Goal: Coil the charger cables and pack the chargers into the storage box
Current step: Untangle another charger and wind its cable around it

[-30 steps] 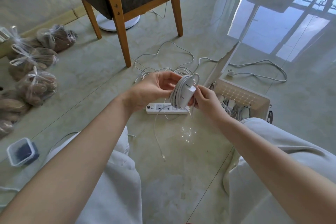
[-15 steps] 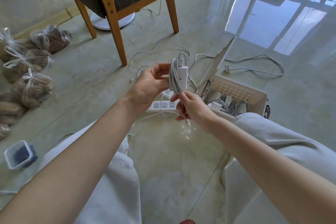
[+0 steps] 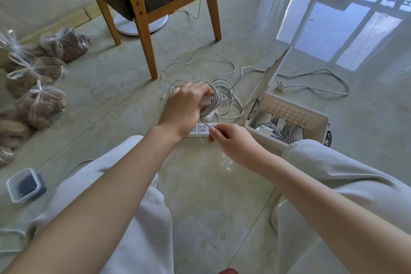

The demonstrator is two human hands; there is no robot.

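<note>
My left hand (image 3: 185, 104) grips a white charger (image 3: 208, 101) with its cable wound round the body in several turns. My right hand (image 3: 231, 140) pinches the loose end of that cable (image 3: 205, 125) just below the charger, above a white power strip (image 3: 200, 130) on the floor. To the right stands the beige storage box (image 3: 315, 122) with its lid (image 3: 270, 75) tipped open; several coiled chargers (image 3: 275, 128) lie inside it. More loose white cable (image 3: 224, 95) lies tangled on the floor behind my left hand.
A wooden chair (image 3: 142, 6) stands ahead, a white round base (image 3: 141, 25) under it. Tied plastic bags (image 3: 40, 104) line the left. A small clear container (image 3: 22, 186) sits at lower left. A long white cord with a plug (image 3: 311, 80) runs behind the box.
My left hand has turned over and lowered the wound charger toward the floor. My right hand has taken the cable's free end and drawn it down to the right.
</note>
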